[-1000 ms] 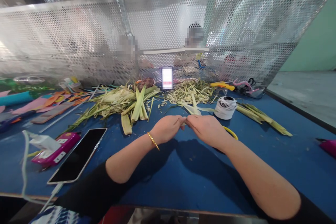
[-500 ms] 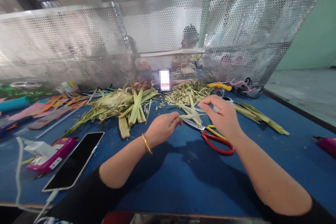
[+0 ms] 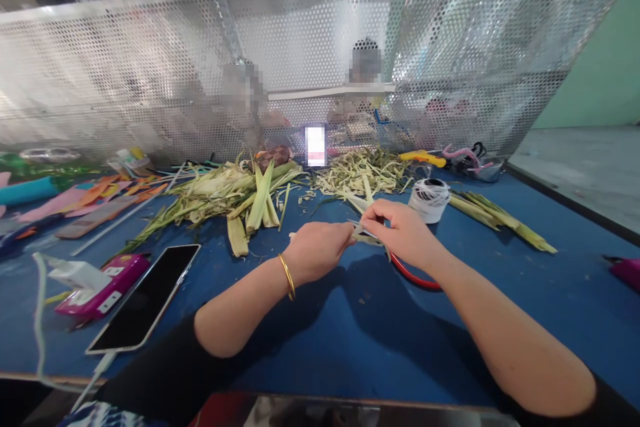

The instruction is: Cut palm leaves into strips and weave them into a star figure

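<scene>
My left hand [image 3: 320,248] is closed, pinching pale strips of what looks like corn husk [image 3: 367,239] between thumb and fingers. Just to its right my right hand [image 3: 407,232] pinches at the same husk, fingertips almost meeting the left ones. Under my right hand lie scissors [image 3: 417,279]; part of the red handle shows and the rest is mostly covered. A white spool of thread [image 3: 430,200] stands behind my right hand. Some pale husk pieces [image 3: 367,188] stick up beyond my fingers.
A husk pile [image 3: 215,193] and a shredded heap [image 3: 360,172] lie before a perforated metal screen [image 3: 310,33]. Husk stalks [image 3: 500,220] rest at right. A phone [image 3: 147,300] and a magenta power strip [image 3: 100,287] lie at left. People sit beyond the screen.
My right hand has moved down and left to the husk at my left fingertips. It now covers more of the scissors, and the thread spool shows more fully.
</scene>
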Demonstrator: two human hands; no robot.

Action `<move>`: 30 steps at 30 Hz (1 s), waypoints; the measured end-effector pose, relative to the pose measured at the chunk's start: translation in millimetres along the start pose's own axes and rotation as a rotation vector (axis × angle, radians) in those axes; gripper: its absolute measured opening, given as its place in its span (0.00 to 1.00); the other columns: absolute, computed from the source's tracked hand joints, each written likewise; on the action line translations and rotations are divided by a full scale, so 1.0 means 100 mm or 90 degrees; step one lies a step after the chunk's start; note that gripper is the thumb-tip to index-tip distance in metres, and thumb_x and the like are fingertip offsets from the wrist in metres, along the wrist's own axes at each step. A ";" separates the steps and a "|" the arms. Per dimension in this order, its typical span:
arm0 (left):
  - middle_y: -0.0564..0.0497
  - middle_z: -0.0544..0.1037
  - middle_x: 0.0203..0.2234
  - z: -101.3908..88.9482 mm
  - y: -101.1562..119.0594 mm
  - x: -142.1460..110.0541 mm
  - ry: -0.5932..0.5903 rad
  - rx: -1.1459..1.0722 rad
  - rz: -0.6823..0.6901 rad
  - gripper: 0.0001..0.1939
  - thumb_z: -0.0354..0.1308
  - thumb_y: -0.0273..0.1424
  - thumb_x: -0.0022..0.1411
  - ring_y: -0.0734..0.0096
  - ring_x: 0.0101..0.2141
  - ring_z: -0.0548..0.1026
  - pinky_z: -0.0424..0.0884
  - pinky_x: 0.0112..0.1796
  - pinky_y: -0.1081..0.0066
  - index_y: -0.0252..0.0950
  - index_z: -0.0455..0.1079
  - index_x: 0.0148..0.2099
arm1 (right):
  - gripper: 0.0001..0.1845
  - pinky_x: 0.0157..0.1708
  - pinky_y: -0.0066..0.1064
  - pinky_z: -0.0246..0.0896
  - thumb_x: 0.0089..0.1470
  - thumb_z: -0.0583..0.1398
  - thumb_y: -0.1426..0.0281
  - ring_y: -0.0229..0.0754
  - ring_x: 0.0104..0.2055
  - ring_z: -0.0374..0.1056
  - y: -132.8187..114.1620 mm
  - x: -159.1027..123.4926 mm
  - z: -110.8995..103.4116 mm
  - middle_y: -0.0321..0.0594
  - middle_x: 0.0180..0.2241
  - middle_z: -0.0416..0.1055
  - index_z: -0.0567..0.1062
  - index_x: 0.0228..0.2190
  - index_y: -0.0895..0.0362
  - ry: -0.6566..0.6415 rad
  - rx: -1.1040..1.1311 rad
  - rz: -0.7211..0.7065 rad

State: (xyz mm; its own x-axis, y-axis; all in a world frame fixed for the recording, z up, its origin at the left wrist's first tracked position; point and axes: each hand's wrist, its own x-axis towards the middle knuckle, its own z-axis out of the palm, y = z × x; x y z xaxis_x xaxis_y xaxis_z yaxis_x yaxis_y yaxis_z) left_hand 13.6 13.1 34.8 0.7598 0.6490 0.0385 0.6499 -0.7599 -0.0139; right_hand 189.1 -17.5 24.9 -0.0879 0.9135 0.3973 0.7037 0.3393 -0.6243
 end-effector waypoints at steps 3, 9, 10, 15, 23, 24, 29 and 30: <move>0.47 0.77 0.32 0.00 0.00 0.00 -0.010 0.006 0.020 0.14 0.38 0.36 0.68 0.60 0.35 0.76 0.66 0.33 0.68 0.38 0.63 0.40 | 0.12 0.27 0.29 0.54 0.53 0.53 0.64 0.38 0.27 0.61 0.00 0.01 0.00 0.34 0.23 0.67 0.68 0.22 0.56 -0.045 0.033 0.051; 0.47 0.77 0.33 -0.02 -0.03 0.01 0.001 -0.002 -0.015 0.16 0.36 0.37 0.69 0.62 0.35 0.75 0.66 0.32 0.69 0.37 0.63 0.42 | 0.11 0.29 0.30 0.56 0.50 0.58 0.61 0.38 0.28 0.63 0.00 0.01 -0.03 0.35 0.24 0.70 0.72 0.25 0.56 -0.066 0.020 0.028; 0.46 0.77 0.32 -0.02 -0.03 0.01 -0.001 -0.004 -0.014 0.17 0.35 0.37 0.69 0.62 0.34 0.75 0.66 0.32 0.69 0.37 0.63 0.42 | 0.11 0.29 0.30 0.56 0.50 0.58 0.61 0.38 0.27 0.63 0.00 0.01 -0.03 0.35 0.24 0.70 0.72 0.24 0.56 -0.069 0.000 0.024; 0.46 0.77 0.33 0.00 -0.04 0.01 -0.012 -0.002 -0.001 0.19 0.33 0.40 0.69 0.60 0.34 0.76 0.65 0.31 0.68 0.37 0.62 0.42 | 0.07 0.30 0.30 0.57 0.50 0.55 0.70 0.39 0.28 0.65 0.04 0.01 -0.01 0.36 0.25 0.72 0.73 0.26 0.55 -0.062 -0.048 0.010; 0.45 0.77 0.34 0.02 -0.07 0.02 0.005 -0.011 -0.021 0.17 0.33 0.39 0.69 0.57 0.35 0.76 0.65 0.31 0.66 0.37 0.61 0.41 | 0.10 0.31 0.31 0.57 0.50 0.56 0.66 0.39 0.27 0.64 -0.01 -0.01 -0.02 0.37 0.24 0.69 0.70 0.21 0.55 0.053 -0.072 -0.013; 0.45 0.77 0.34 0.02 -0.07 0.02 0.007 -0.015 -0.026 0.18 0.33 0.39 0.69 0.57 0.35 0.76 0.65 0.31 0.66 0.37 0.61 0.41 | 0.13 0.29 0.31 0.56 0.50 0.57 0.63 0.39 0.26 0.62 -0.02 -0.02 -0.01 0.36 0.22 0.68 0.70 0.19 0.55 0.038 -0.070 0.010; 0.46 0.77 0.34 0.02 -0.02 0.01 0.004 -0.023 -0.040 0.17 0.33 0.38 0.69 0.59 0.35 0.76 0.65 0.32 0.66 0.37 0.60 0.41 | 0.14 0.26 0.31 0.52 0.47 0.59 0.59 0.39 0.25 0.62 -0.03 -0.01 0.11 0.36 0.22 0.69 0.72 0.20 0.55 0.010 -0.080 0.131; 0.46 0.77 0.34 0.02 -0.01 0.01 0.001 -0.021 -0.043 0.16 0.33 0.37 0.69 0.59 0.35 0.76 0.66 0.32 0.67 0.37 0.60 0.41 | 0.13 0.26 0.31 0.52 0.47 0.59 0.59 0.39 0.25 0.62 -0.03 -0.01 0.13 0.36 0.22 0.70 0.72 0.21 0.56 0.018 -0.074 0.149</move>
State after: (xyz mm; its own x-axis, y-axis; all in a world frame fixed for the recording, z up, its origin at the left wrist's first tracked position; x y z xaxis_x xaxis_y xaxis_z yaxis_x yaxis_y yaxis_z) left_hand 13.6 14.8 32.8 0.7140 0.6990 0.0401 0.6987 -0.7150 0.0220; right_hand 177.9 -16.7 17.5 0.1048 0.9569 0.2708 0.7788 0.0903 -0.6207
